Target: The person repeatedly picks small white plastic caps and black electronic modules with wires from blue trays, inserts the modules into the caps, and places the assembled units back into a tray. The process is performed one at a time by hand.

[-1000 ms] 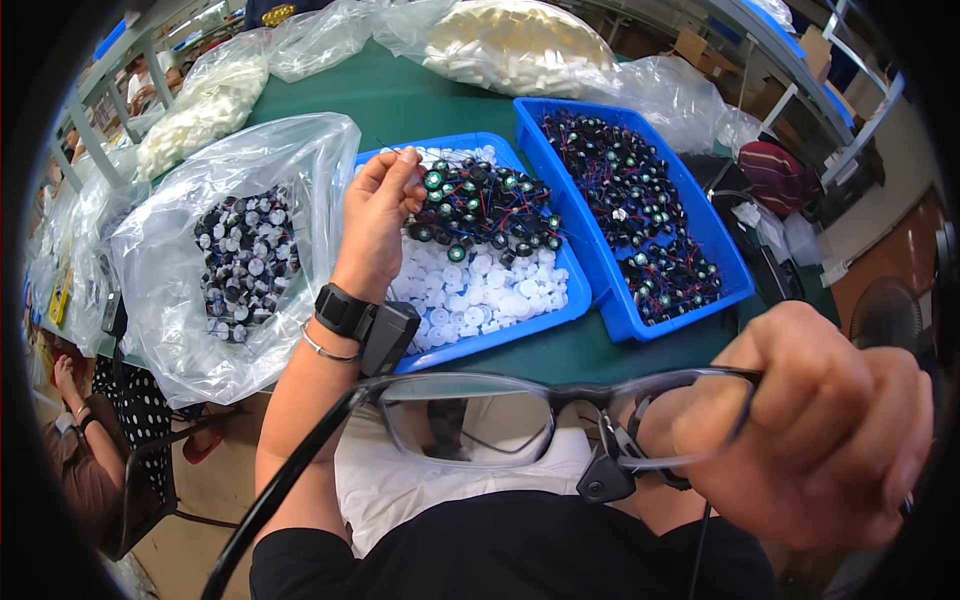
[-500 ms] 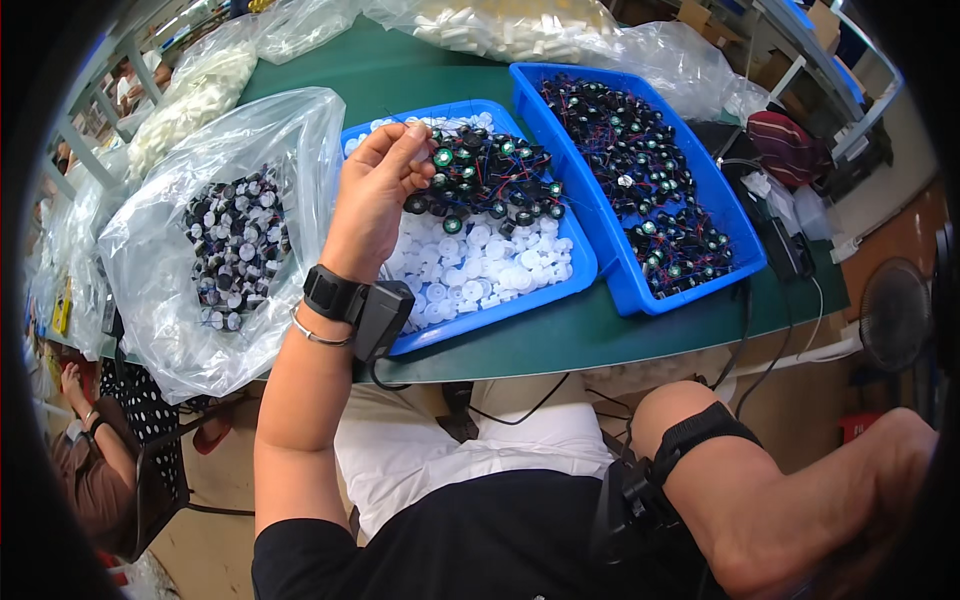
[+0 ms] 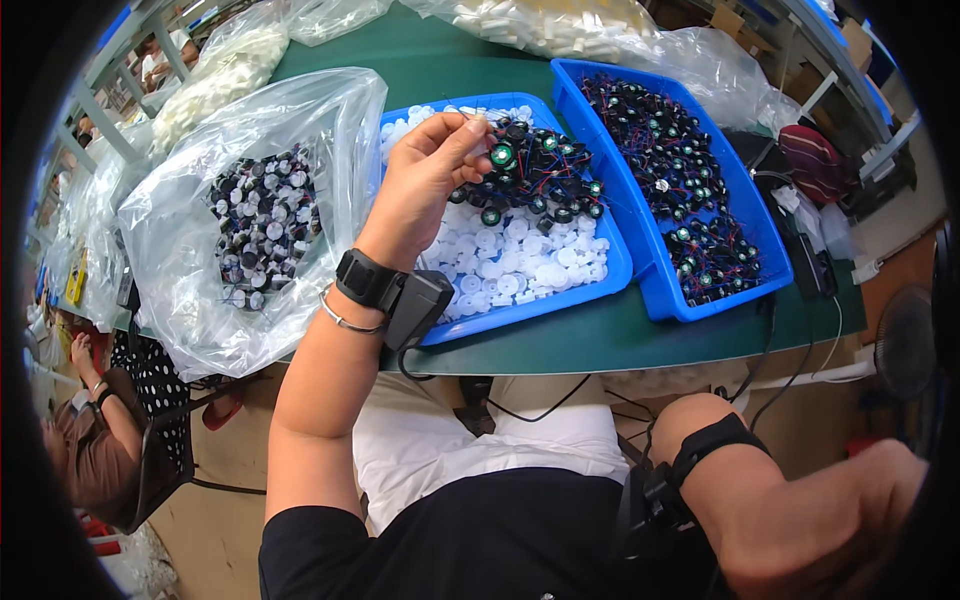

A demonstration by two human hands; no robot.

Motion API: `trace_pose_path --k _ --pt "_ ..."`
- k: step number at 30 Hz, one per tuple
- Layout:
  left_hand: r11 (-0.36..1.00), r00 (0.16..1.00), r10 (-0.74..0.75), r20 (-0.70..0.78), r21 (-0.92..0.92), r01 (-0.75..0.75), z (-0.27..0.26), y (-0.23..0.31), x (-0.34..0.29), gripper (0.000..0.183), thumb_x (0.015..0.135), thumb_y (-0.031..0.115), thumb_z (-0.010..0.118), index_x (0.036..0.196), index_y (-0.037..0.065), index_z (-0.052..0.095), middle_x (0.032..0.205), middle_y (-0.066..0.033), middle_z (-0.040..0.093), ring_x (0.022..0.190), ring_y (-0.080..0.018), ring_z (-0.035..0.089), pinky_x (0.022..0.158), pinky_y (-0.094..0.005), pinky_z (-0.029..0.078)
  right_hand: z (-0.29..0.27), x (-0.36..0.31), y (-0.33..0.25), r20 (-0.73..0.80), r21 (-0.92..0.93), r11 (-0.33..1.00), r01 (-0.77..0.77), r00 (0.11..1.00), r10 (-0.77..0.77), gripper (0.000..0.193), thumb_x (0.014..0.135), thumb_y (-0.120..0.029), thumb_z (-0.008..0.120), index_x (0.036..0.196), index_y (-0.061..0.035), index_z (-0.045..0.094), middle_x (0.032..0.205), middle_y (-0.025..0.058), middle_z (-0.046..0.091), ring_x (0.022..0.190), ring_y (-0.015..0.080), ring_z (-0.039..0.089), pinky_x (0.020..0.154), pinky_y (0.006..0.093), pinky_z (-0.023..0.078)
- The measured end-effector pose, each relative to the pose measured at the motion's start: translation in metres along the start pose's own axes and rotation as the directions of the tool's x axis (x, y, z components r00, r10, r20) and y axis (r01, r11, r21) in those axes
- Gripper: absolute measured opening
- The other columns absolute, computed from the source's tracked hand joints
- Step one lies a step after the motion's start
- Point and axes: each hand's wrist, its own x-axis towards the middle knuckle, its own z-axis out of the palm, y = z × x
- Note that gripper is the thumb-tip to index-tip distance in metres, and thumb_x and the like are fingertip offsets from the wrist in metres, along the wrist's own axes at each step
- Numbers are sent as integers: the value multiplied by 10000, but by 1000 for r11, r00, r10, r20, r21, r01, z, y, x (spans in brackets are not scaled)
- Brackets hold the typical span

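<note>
Fingers (image 3: 464,141) pinched, wired parts (image 3: 545,165) alongside, blue tray (image 3: 620,266)

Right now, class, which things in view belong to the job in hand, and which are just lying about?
Seemingly in the job:
green-faced wired part, pinched in the left hand
heaped wired parts
white plastic pieces
blue tray holding both
blue bin of similar parts

Seemingly just lying about:
striped maroon bundle
dark fan

Assembly workshop: bulk wired parts (image 3: 548,165), 2 blue trays (image 3: 722,304), worktable (image 3: 560,350).
</note>
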Motion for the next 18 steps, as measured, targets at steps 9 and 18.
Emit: trace_pose_path --k 9,18 --pt "1000 999 29 -44 -6 -29 -4 -1 -1 162 940 212 608 945 51 614 896 -26 622 737 -91 582 695 -214 495 -54 -47 119 -331 -574 637 -515 857 395 109 921 -112 601 975 -18 597 908 20 589 764 79 505 669 219 421" --pt "998 996 58 -74 36 -55 -5 -5 4 177 934 216 617 967 42 628 833 2 626 711 -59 577 648 -194 466 -81 -100 179 -262 -441 395 -806 536 803 186 947 -116 569 1047 41 577 919 83 653 821 121 628 725 252 518"
